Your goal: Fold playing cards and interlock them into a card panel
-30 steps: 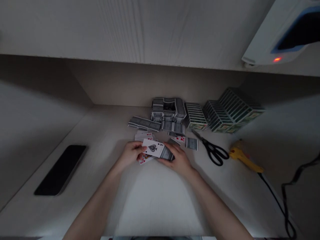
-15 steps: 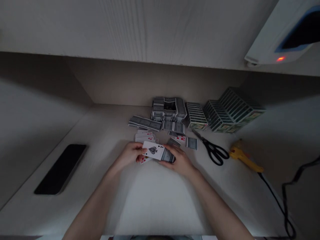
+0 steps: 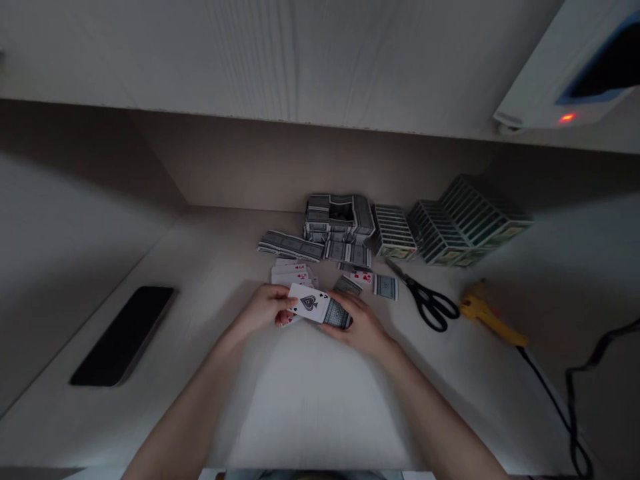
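Between my hands is a small bunch of playing cards, with the ace of spades (image 3: 309, 303) face up on top. My left hand (image 3: 263, 310) grips the cards' left end, and a red-marked card (image 3: 291, 320) shows beneath it. My right hand (image 3: 359, 325) holds the other end, where a grey-blue patterned card back (image 3: 337, 315) sticks out. Just beyond my hands lie loose face-up cards with red pips (image 3: 291, 273) and a single red-hearted card (image 3: 363, 277). Another card back (image 3: 385, 287) lies to the right.
Behind the cards stand a built-up stack of card packs (image 3: 340, 217) and rows of boxed decks (image 3: 395, 232) (image 3: 467, 223). Black-handled scissors (image 3: 430, 305), a yellow tool (image 3: 487, 322) with a black cable (image 3: 550, 400), and a black phone (image 3: 123, 337) lie on the white desk (image 3: 310, 400).
The cards between my hands have shifted slightly right and toward me, and the ace has tilted a little. The whole view has drifted slightly.
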Motion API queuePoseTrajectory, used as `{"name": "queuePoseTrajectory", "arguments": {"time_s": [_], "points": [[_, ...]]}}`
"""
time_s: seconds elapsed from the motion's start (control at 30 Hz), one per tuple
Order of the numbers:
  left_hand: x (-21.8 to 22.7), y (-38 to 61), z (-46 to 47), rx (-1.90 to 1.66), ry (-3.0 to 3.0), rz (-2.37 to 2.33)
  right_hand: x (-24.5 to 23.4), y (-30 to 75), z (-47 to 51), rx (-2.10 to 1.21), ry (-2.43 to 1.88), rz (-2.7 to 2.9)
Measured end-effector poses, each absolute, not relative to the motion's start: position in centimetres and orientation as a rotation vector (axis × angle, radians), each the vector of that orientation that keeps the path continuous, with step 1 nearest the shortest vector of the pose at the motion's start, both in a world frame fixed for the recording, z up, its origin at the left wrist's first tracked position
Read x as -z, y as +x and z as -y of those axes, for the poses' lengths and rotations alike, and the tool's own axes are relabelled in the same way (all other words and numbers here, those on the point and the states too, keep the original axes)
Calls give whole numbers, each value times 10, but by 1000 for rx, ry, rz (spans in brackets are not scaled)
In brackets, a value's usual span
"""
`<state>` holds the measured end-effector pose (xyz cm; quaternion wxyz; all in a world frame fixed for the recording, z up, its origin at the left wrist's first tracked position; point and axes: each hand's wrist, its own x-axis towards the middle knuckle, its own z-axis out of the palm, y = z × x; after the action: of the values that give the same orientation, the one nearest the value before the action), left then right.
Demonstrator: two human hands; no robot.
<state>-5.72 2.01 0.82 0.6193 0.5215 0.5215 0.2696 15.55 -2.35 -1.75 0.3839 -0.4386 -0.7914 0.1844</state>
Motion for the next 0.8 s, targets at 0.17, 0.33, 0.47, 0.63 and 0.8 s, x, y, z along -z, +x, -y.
{"name": "queuePoseTrajectory", "arguments": {"time_s": [0.17, 0.33, 0.47, 0.63, 0.8], "points": [[-8, -56, -19, -613, 1184, -1185, 20, 156, 24, -485, -1131, 2018], [-4, -56, -19, -585, 1176, -1193, 22, 157, 24, -469, -1127, 2029], [-1, -56, -19, -558, 1178, -1222, 21, 157, 24, -478, -1107, 2079], [-2, -54, -18, -543, 1170, -1226, 22, 156, 25, -508, -1115, 2067], [-3, -50, -16, -539, 1172, -1198, 21, 154, 26, -535, -1133, 2049]]}}
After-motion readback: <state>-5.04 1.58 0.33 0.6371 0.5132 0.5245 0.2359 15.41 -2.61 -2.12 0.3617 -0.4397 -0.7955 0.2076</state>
